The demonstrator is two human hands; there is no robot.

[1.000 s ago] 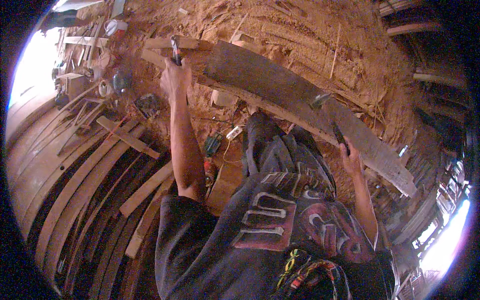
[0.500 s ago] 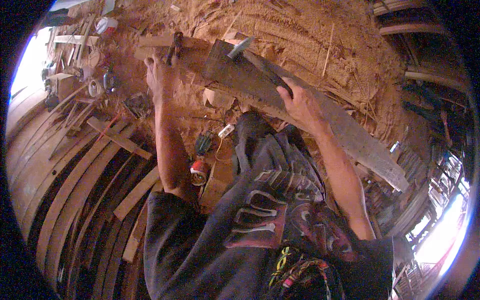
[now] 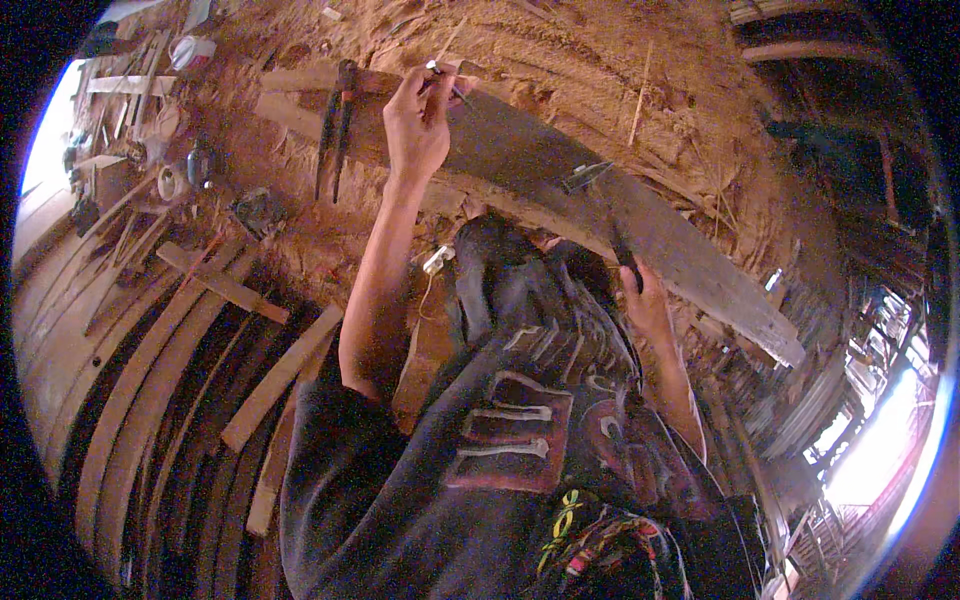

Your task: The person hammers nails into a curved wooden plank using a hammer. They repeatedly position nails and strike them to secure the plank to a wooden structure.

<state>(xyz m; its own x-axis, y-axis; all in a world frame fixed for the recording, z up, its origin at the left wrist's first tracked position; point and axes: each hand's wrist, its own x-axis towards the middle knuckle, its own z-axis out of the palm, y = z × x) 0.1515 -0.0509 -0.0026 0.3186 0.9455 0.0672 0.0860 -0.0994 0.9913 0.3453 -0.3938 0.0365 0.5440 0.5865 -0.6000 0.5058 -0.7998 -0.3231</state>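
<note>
Sawdust floor [image 3: 590, 75] | plank [image 3: 510, 150] | hands [image 3: 650, 305] (left: small object [image 3: 433, 67]; right: hammer [image 3: 623, 245])

Short board [image 3: 222, 283] across long planks [image 3: 112, 425]

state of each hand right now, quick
Left hand: closed, pinching a small slim item, too small to identify.
Right hand: closed, holding a hammer.

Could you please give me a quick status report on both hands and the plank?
Left hand pinching small shiny piece. Right hand gripping hammer, head over plank. Pincers lying left of left hand.
</note>
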